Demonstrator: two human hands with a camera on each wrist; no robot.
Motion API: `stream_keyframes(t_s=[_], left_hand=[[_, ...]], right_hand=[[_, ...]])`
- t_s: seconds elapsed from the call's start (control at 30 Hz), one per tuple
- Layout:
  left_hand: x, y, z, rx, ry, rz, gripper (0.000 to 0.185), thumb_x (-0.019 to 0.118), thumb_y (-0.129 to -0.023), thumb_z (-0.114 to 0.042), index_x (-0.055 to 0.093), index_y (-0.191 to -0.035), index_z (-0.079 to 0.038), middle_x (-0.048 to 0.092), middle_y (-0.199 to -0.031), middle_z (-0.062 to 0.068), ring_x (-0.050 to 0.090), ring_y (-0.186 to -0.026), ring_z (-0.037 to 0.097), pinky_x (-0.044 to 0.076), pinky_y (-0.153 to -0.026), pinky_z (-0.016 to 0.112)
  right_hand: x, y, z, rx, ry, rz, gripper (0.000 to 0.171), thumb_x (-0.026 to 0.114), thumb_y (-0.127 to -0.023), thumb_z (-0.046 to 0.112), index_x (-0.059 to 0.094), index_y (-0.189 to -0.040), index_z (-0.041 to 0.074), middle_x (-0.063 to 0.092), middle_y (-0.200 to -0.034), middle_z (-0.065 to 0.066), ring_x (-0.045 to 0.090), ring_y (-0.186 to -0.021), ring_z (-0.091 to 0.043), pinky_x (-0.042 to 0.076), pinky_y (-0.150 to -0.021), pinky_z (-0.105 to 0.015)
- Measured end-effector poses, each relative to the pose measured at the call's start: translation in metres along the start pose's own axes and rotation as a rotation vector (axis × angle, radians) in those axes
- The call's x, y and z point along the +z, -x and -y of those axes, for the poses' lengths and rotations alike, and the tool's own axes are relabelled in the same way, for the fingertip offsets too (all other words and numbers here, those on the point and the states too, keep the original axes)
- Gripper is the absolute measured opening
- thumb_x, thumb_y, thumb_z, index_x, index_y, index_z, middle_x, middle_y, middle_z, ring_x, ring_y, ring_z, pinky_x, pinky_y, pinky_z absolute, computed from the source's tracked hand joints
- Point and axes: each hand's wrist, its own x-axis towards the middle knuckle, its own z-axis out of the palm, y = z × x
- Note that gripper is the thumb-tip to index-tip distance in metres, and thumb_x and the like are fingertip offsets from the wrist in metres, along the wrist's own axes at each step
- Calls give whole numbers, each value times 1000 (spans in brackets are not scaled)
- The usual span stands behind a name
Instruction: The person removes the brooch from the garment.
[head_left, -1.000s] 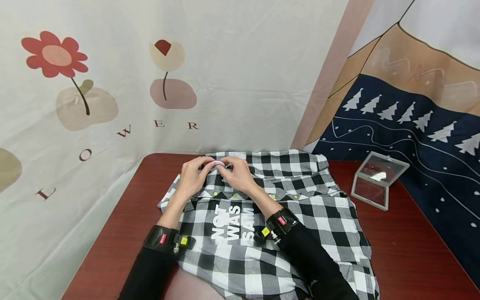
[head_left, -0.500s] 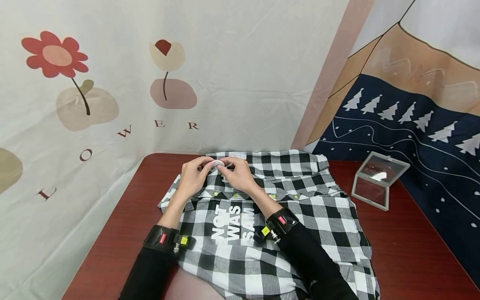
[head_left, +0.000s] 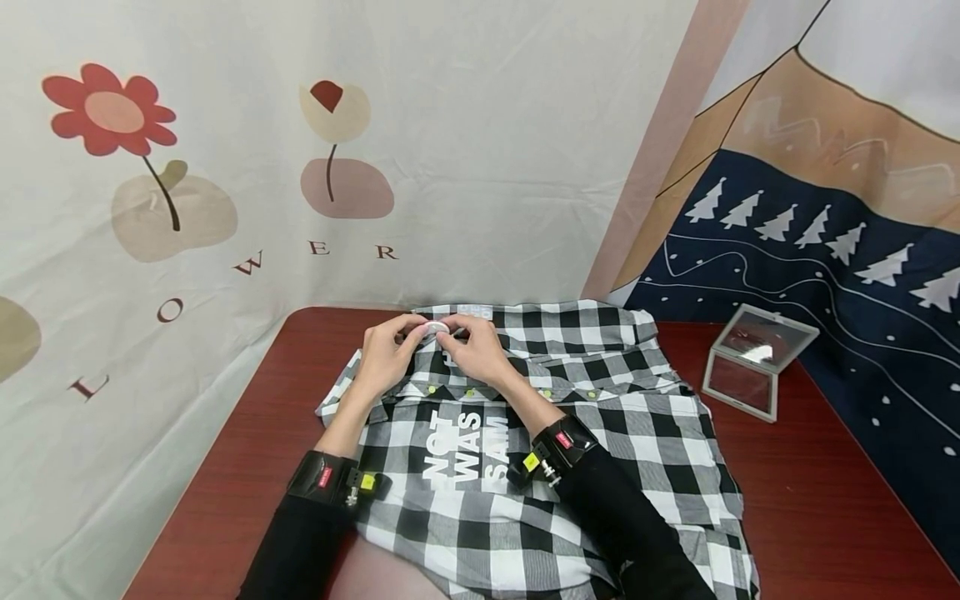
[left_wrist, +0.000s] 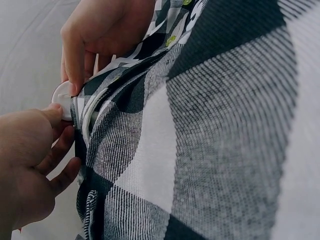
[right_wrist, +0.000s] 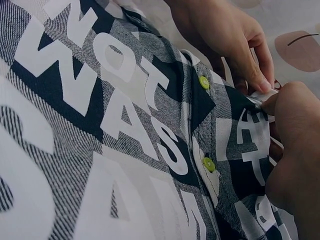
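A black-and-white checked shirt (head_left: 622, 442) with white lettering and green buttons lies spread over the table. Near its far edge, both hands hold a small round white badge (head_left: 437, 327) at the fabric. The left hand (head_left: 384, 357) pinches the badge from the left between thumb and fingers. From the right, the right hand (head_left: 478, 350) does the same. In the left wrist view the white disc (left_wrist: 62, 100) stands right at the edge of the cloth, partly covered by fingertips. The right wrist view shows the fingertips of both hands meeting at it, with most of the disc hidden.
An open square case (head_left: 759, 360) with clear panels and pale frames stands on the right of the red-brown table (head_left: 817, 492). Right behind the table hangs a cream curtain (head_left: 495, 167) printed with flowers. A dark blue cloth (head_left: 795, 275) with white trees hangs at the right.
The white badge has tilted slightly between the fingertips and shows a little more of its face. Hands, shirt and case stay in place.
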Motion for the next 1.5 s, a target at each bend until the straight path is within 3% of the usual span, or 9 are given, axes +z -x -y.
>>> stream_keyframes(t_s=[0.63, 0.93, 1.3, 1.5], left_hand=[[-1, 1, -1, 3, 14, 9, 17, 75, -111, -18, 85, -120, -7, 83, -99, 14, 76, -85, 27, 53, -76, 22], [0, 1, 0, 50, 2, 1, 15, 77, -109, -14, 84, -118, -4, 83, -98, 15, 75, -83, 29, 53, -74, 22], [-1, 1, -1, 37, -4, 7, 17, 75, -111, -16, 84, -120, -5, 83, -102, 15, 74, -83, 25, 53, -75, 22], [-2, 1, 0, 26, -5, -7, 17, 75, -111, -18, 85, -120, -8, 85, -108, 13, 75, -86, 25, 56, -78, 26]], right_hand=[[-1, -1, 3, 21, -55, -4, 14, 73, -108, 21, 85, -112, 14, 81, -91, -5, 69, -71, -16, 54, -62, -26], [-2, -1, 5, 18, -53, -2, 13, 74, -108, 19, 86, -111, 14, 79, -89, -5, 65, -67, -13, 51, -60, -26], [-2, -1, 6, 10, -31, 4, 14, 74, -108, 20, 86, -112, 13, 81, -93, -6, 69, -73, -17, 53, -64, -25], [-4, 0, 7, -10, -5, 16, 17, 76, -109, 20, 85, -121, 13, 84, -104, -6, 75, -86, -16, 58, -74, -26]])
